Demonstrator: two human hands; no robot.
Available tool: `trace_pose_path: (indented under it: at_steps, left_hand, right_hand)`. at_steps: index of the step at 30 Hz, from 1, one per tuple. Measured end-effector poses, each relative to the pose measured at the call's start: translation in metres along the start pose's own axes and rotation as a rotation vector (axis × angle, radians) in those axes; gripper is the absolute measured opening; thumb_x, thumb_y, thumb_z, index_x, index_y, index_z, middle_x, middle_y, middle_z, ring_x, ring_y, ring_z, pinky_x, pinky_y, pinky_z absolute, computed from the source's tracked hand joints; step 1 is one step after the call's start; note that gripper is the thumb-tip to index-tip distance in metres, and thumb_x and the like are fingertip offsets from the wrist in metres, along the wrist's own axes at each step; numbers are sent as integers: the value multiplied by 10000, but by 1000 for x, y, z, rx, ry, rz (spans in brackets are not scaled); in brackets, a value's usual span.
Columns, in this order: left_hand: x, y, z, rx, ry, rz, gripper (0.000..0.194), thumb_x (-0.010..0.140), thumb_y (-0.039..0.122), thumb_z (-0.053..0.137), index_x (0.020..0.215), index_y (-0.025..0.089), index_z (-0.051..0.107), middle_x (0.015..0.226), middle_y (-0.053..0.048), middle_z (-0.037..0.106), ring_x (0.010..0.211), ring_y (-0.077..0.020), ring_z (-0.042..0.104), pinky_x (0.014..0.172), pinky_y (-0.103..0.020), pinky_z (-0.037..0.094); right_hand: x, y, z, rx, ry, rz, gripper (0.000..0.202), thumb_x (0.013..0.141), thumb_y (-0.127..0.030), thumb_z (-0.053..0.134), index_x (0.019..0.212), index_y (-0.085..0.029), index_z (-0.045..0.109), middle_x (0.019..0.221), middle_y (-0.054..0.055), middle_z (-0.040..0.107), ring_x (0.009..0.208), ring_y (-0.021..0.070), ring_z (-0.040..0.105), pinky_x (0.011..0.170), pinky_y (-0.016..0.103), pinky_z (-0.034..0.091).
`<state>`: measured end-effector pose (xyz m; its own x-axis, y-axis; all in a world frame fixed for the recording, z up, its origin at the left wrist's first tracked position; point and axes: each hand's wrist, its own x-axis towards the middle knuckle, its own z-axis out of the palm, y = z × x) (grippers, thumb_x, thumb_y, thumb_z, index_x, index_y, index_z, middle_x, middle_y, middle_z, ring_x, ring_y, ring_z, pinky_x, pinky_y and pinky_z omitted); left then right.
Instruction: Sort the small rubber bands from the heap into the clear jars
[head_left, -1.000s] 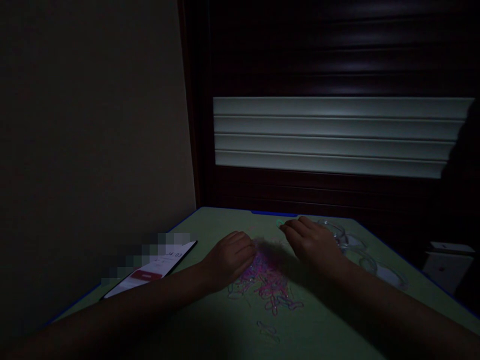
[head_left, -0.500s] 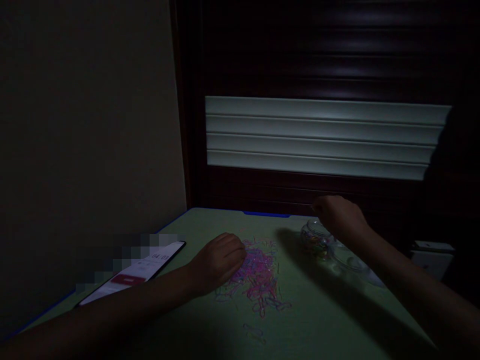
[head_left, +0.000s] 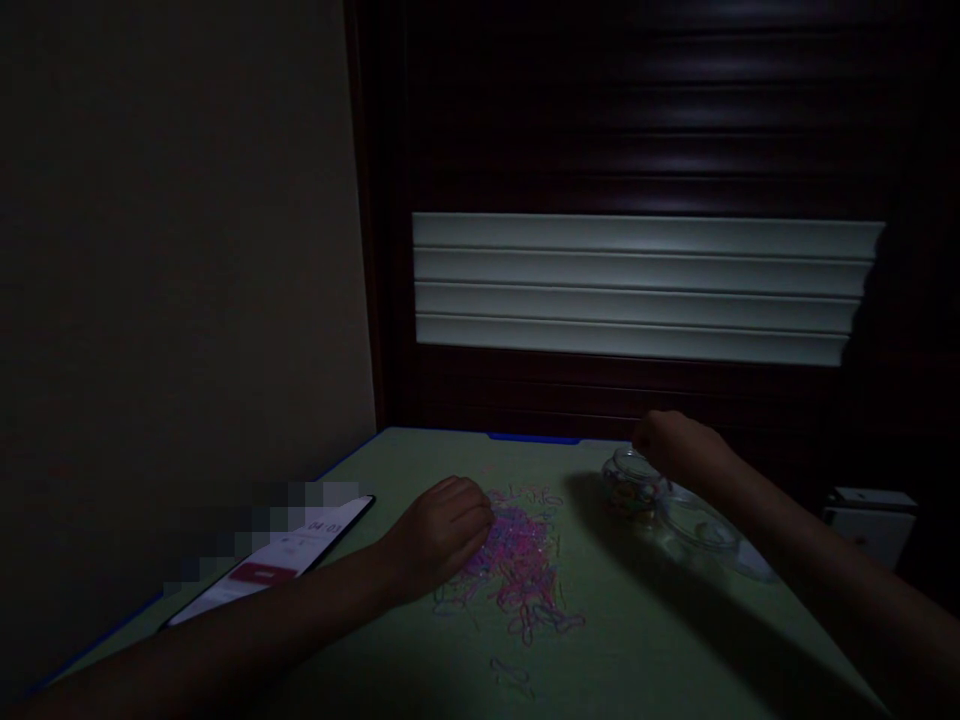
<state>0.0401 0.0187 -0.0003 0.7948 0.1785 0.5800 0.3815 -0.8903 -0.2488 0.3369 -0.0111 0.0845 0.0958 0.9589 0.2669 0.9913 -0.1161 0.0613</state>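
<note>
A loose pile of thin pink, purple and blue rubber bands point(head_left: 517, 560) lies on the green tabletop. At the pile's left edge rests my left hand point(head_left: 442, 530), its fingers bent and together; the fingertips are hidden, so what they hold does not show. My right hand point(head_left: 679, 445) is closed above the rim of a small clear jar point(head_left: 626, 495). Coloured bands show inside the jar. Anything in the right fingers is too dark to make out. Beside the jar, partly behind my right forearm, lies a clear round lid or dish point(head_left: 701, 525).
A phone point(head_left: 262, 575) with a lit timer lies at the table's left side, partly behind my left forearm. Several stray bands point(head_left: 511, 672) lie near the front. A wall stands left, a dark slatted panel behind, and a white box point(head_left: 870, 525) at right.
My right hand has come down slightly and to the right, closer to the jar's rim. My left hand stays at the pile. The whole view has shifted a little.
</note>
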Motion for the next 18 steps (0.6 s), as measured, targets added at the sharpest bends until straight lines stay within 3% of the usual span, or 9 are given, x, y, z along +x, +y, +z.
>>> trace_pose_path:
  at_steps: [5, 9, 14, 18]
  left_hand:
    - [0, -1, 3, -27, -8, -75, 147, 841, 149, 385, 816, 135, 529, 764, -56, 542, 761, -158, 466, 715, -317, 380]
    - [1, -1, 5, -62, 9, -155, 134, 830, 149, 400, 773, 135, 520, 735, -44, 529, 728, -146, 454, 696, -298, 379]
    - [3, 0, 4, -144, 50, -301, 124, 816, 156, 417, 727, 147, 503, 722, -31, 508, 724, -142, 456, 669, -273, 385]
    - [3, -2, 5, -228, 86, -395, 84, 799, 149, 444, 747, 158, 509, 735, -19, 512, 746, -139, 476, 685, -265, 388]
  right_hand:
    - [-7, -17, -4, -3, 109, -43, 229, 761, -204, 416, 746, -174, 642, 759, 120, 644, 689, 218, 613, 519, 259, 349]
    - [-16, -43, 4, 83, 214, -177, 201, 769, -200, 431, 746, -184, 630, 735, 85, 640, 661, 181, 592, 533, 251, 334]
    - [-35, -80, 36, 384, 351, -427, 151, 769, -169, 451, 806, -194, 596, 783, 39, 607, 692, 137, 546, 585, 228, 364]
    - [-47, -99, 67, 632, 375, -467, 148, 801, -178, 434, 820, -180, 581, 772, 32, 585, 741, 138, 526, 676, 248, 383]
